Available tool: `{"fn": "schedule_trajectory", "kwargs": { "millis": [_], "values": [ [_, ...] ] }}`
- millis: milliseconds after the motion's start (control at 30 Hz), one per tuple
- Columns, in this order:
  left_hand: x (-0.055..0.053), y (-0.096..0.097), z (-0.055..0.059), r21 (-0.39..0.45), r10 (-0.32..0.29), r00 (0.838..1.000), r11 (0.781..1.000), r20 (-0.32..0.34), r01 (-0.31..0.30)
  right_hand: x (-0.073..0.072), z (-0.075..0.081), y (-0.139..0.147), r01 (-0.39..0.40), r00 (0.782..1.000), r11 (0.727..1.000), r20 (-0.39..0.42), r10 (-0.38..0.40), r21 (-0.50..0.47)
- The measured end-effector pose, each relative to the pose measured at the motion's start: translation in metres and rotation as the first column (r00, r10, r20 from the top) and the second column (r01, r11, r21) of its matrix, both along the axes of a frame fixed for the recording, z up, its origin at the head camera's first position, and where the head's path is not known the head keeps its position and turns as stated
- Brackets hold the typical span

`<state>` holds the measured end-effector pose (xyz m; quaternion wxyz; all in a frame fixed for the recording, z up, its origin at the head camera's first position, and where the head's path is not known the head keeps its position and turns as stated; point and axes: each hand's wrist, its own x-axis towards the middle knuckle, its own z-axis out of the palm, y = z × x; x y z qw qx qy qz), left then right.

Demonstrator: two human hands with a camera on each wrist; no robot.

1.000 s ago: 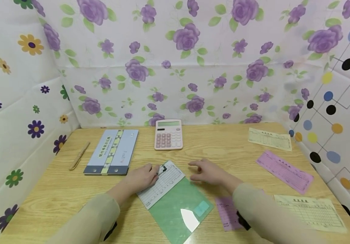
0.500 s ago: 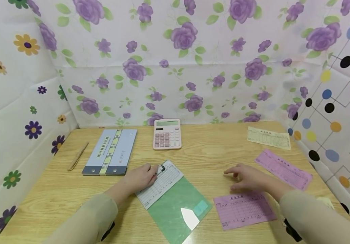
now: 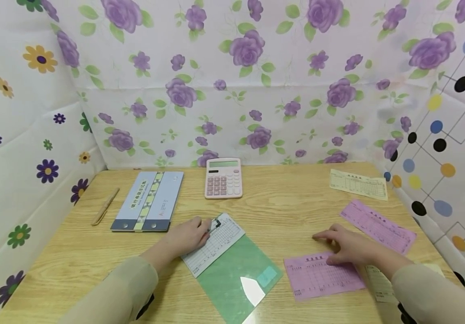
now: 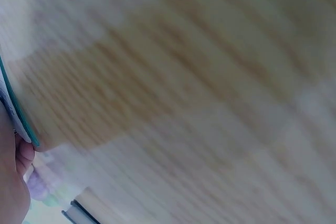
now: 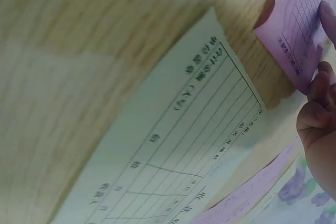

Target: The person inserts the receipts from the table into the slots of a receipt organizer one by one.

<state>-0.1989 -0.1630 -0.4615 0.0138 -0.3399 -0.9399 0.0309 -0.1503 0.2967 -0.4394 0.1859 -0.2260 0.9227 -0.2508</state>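
Note:
In the head view my left hand [image 3: 189, 235] grips the upper left edge of a green clipboard [image 3: 238, 274], by its metal clip [image 3: 215, 224]. White printed forms [image 3: 212, 252] lie under the clip. The left wrist view catches only the board's edge [image 4: 21, 114] and a few fingertips. My right hand [image 3: 347, 247] is over the top edge of a pink printed slip [image 3: 321, 279], thumb on or just above the paper, index finger reaching beyond it. Thumb and index finger are apart. In the right wrist view the slip's near edge [image 5: 283, 51] curls up slightly.
A blue ledger book [image 3: 149, 202] and a tan pen [image 3: 106, 207] lie at the left; a pink calculator [image 3: 223, 178] stands at the back. Another pink slip [image 3: 378, 225] and pale yellow slips [image 3: 358, 184] lie at the right. Patterned cloth [image 3: 240, 112] encloses the table [image 3: 289, 189].
My right hand has moved right from beside the clipboard, then slightly toward me, onto the near pink slip. The left hand has stayed on the clipboard.

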Motion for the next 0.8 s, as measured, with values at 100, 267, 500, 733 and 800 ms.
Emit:
{"fn": "schedule_trajectory", "kwargs": {
  "millis": [100, 267, 500, 733, 800],
  "values": [
    [0.0, -0.001, 0.001, 0.005, -0.017, 1.0, 1.0, -0.017, 0.017, -0.006, -0.001, -0.002, 0.025, 0.999, 1.0, -0.032, -0.024, 0.015],
    [0.0, -0.002, 0.0, 0.011, -0.032, 0.999, 0.999, -0.015, 0.033, -0.019, -0.001, -0.007, 0.068, 0.997, 0.997, -0.04, -0.066, 0.039],
    [0.0, -0.003, -0.002, 0.023, -0.001, 1.0, 1.0, 0.031, 0.001, -0.042, -0.004, -0.008, 0.088, 0.992, 0.994, -0.092, -0.082, 0.064],
    [0.001, -0.002, 0.001, 0.029, 0.02, 0.996, 0.999, 0.082, -0.022, -0.053, 0.001, -0.001, 0.14, 0.98, 0.988, -0.154, -0.129, 0.062],
    [0.0, -0.004, 0.002, 0.025, 0.035, 0.995, 0.999, 0.094, -0.037, -0.052, 0.005, 0.002, 0.145, 0.979, 0.988, -0.156, -0.134, 0.061]
  ]
}}
